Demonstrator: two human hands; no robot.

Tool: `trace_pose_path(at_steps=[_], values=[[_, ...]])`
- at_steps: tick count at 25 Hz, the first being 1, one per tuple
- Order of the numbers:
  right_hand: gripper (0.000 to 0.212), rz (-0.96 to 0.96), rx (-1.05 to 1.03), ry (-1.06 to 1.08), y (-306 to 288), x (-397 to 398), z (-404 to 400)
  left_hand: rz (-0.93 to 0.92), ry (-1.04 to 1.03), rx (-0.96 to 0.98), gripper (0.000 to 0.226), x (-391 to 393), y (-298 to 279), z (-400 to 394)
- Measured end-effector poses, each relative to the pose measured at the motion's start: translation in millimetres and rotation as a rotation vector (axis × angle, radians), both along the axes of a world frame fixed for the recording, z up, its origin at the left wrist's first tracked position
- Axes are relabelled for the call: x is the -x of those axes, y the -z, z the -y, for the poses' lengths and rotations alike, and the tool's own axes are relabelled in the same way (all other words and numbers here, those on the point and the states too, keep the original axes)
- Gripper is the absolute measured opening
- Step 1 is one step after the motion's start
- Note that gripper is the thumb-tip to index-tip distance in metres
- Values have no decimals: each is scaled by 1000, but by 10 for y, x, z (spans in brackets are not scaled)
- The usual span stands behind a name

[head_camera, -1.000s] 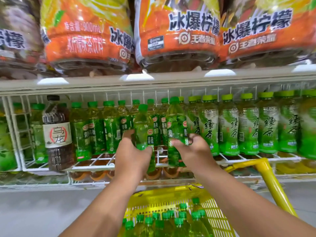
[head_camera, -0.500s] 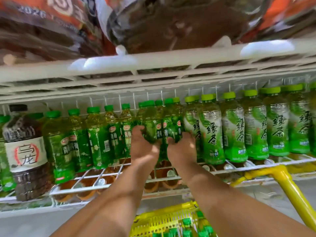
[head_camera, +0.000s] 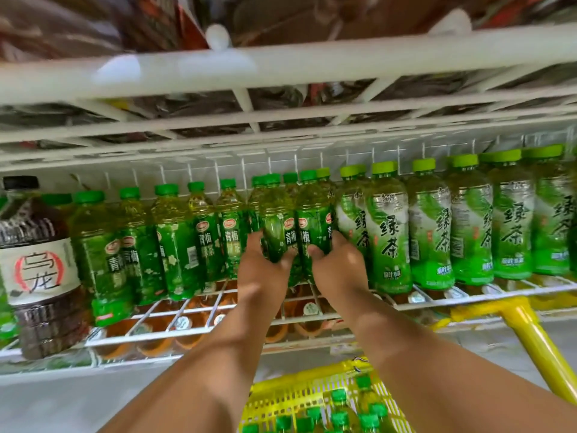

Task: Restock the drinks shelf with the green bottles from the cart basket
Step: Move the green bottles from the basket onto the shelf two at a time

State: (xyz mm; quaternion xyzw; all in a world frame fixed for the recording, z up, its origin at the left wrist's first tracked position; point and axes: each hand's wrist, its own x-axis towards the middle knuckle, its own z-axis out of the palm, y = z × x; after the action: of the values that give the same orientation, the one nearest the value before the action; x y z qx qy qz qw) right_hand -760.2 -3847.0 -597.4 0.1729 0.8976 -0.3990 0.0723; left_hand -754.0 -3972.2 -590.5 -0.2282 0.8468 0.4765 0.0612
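Observation:
Two green bottles stand upright side by side in the middle of the white wire drinks shelf [head_camera: 237, 326]. My left hand [head_camera: 265, 270] grips the lower part of the left green bottle [head_camera: 276, 220]. My right hand [head_camera: 334, 264] grips the right green bottle [head_camera: 312, 220]. Both bottles sit deep in the row, between similar dark-green bottles [head_camera: 175, 239] on the left and light-green tea bottles [head_camera: 387, 232] on the right. Below my arms the yellow cart basket [head_camera: 299, 392] holds several more green bottles [head_camera: 340, 414].
A large dark tea bottle [head_camera: 37, 270] stands at the shelf's left end. The upper shelf rail [head_camera: 281, 64] runs close overhead with big packs on it. The yellow cart handle [head_camera: 537, 345] rises at the right. Orange-capped bottles lie on the shelf below.
Both hands have pushed the two bottles further back into the shelf row. My head has moved closer and lower, so the upper rail looms larger.

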Motion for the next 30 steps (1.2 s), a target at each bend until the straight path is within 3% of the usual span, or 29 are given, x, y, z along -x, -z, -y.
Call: trace_pose_path(at_steps=[3,7,13,15,22,30], values=[[68,17,-5,-40,-20,-31,6,17,88,69,81,-3,-27,54],[71,51,6,-78,-76,-89,-27,55,277,345,94,-85,-6,257],[68,-27,-375,-323,-281,-365,-105,-31,469,793,78,-398,-101,521],[72,-142,-437,-417,-292,-448,-143,-77,503,891,76,-482,-117,576],[76,-240,-591,-595,-397,-970,-105,-50,510,981,76,-968,-251,678],[75,-269,-594,-656,-370,-1960,-138,-19,525,940,76,-2031,-324,753]])
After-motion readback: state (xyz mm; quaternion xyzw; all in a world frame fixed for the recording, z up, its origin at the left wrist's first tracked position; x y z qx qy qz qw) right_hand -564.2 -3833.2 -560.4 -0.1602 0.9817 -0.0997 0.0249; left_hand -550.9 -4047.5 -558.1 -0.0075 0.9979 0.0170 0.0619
